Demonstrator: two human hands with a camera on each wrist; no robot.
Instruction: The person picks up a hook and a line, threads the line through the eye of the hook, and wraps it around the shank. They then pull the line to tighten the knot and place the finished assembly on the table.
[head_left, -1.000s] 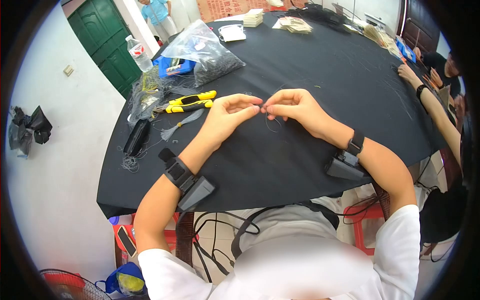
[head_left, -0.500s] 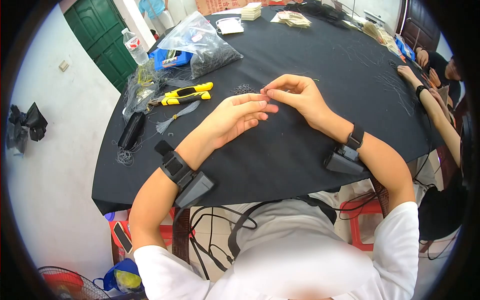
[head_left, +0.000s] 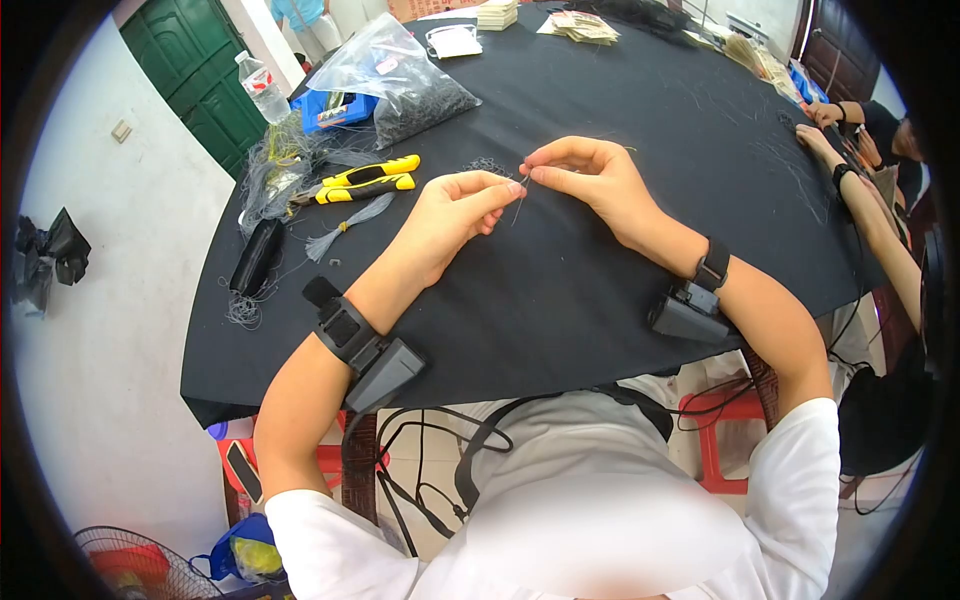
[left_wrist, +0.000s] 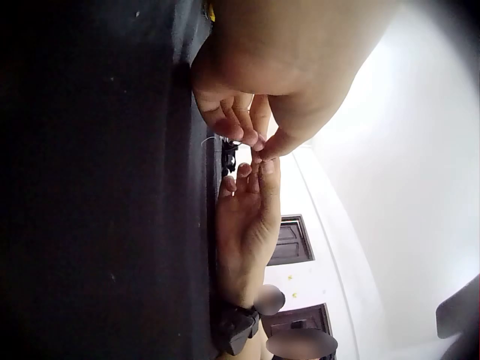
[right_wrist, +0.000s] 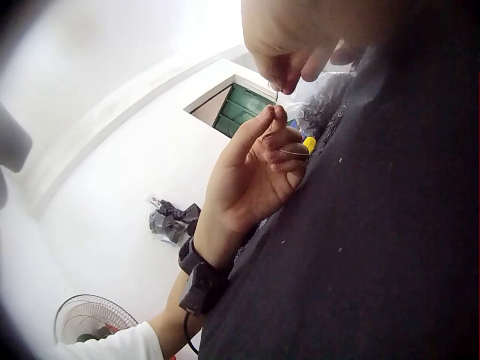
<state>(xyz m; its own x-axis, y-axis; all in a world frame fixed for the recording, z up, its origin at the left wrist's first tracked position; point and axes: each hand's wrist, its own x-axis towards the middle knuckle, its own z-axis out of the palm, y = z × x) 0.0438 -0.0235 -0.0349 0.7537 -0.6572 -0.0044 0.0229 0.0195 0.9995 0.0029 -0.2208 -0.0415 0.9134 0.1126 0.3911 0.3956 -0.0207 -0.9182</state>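
Over the black-covered table [head_left: 600, 310], my left hand [head_left: 445, 225] pinches a thin grey thread [head_left: 517, 208] between thumb and forefinger. My right hand [head_left: 605, 190] meets it fingertip to fingertip, thumb and forefinger pinching the same thread close to the left ones. A loose end hangs below the fingertips. In the right wrist view, the thread [right_wrist: 294, 153] curves out past the left fingers. Just beyond the hands lies a small heap of dark grey loops [head_left: 484, 166]. Left of the left hand are yellow-and-black pliers [head_left: 365, 188] and a tied bundle of grey threads [head_left: 350, 226].
At the left lie a black roll [head_left: 258, 257] and tangled threads [head_left: 270, 180]. Behind stand a clear bag of dark bits [head_left: 420, 105], a blue box [head_left: 335, 110] and a water bottle [head_left: 262, 88]. Card stacks [head_left: 580, 27] lie far back. Another person's arm [head_left: 870, 205] reaches in from the right.
The left fingers spread apart half a second ago and have closed back on the thread near the right fingertips. Both hands sit slightly farther forward than a second ago.
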